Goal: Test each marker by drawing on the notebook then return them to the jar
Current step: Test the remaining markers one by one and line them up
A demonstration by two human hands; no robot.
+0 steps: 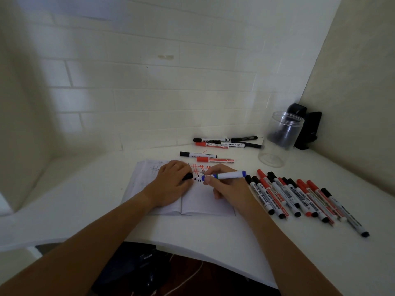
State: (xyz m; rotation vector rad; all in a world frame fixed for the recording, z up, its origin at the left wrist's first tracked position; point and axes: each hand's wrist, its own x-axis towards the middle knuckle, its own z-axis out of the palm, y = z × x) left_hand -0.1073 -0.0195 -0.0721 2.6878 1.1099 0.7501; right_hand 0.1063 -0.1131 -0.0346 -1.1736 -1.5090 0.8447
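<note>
Right hand pinches blue marker; left hand grips its black cap on the notebook. Risk: a loosened cap could roll off the table's near edge.

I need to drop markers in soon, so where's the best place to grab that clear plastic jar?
Grip the clear plastic jar around its mid wall from the front-left. It stands upright with its mouth open, and the black object behind and the wall crowd its far side.

left hand covers part of notebook marks; black cap half hidden under it. marker labels too small to read. dark object behind jar unidentifiable.
</note>
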